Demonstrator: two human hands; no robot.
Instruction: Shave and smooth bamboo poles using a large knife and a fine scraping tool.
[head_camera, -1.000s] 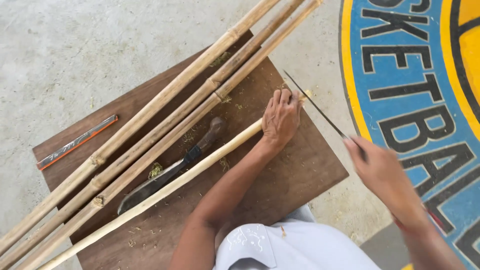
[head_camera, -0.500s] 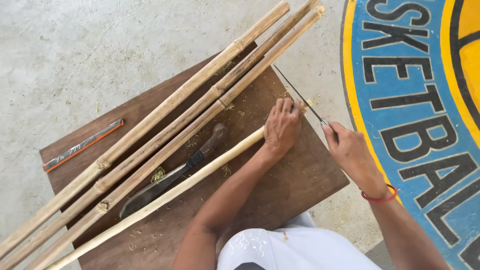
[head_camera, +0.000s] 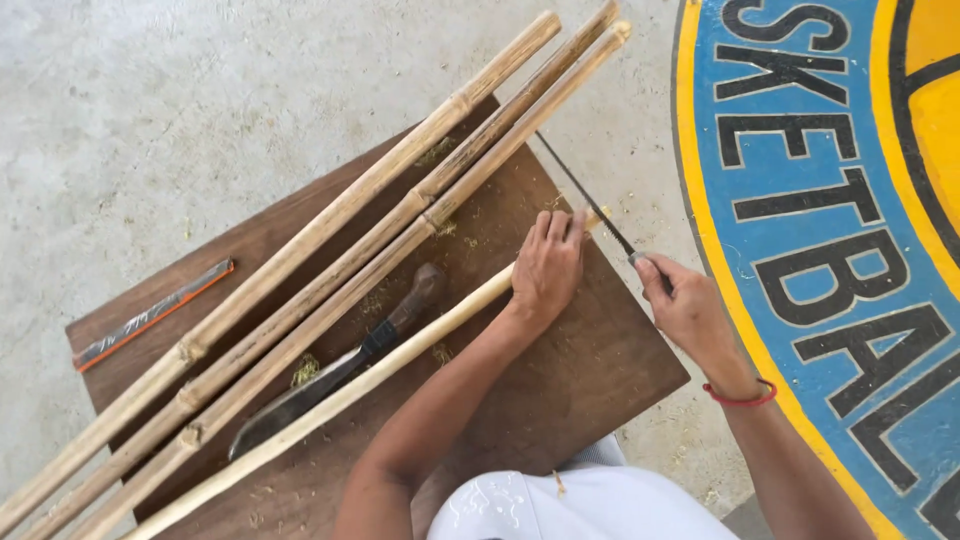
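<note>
Head view, items on brown board surface (head_camera: 560, 400): pale peeled bamboo stick (head_camera: 330, 400), lying diagonally, its upper end pressed flat under left hand (head_camera: 548, 265). Thin saw blade (head_camera: 585, 195), clenched in right hand (head_camera: 690, 310), crossing the stick's tip. Machete (head_camera: 340, 365) alongside. Three bamboo poles (head_camera: 330, 240) beyond. Orange-edged blade (head_camera: 150, 315) at far left.
</note>
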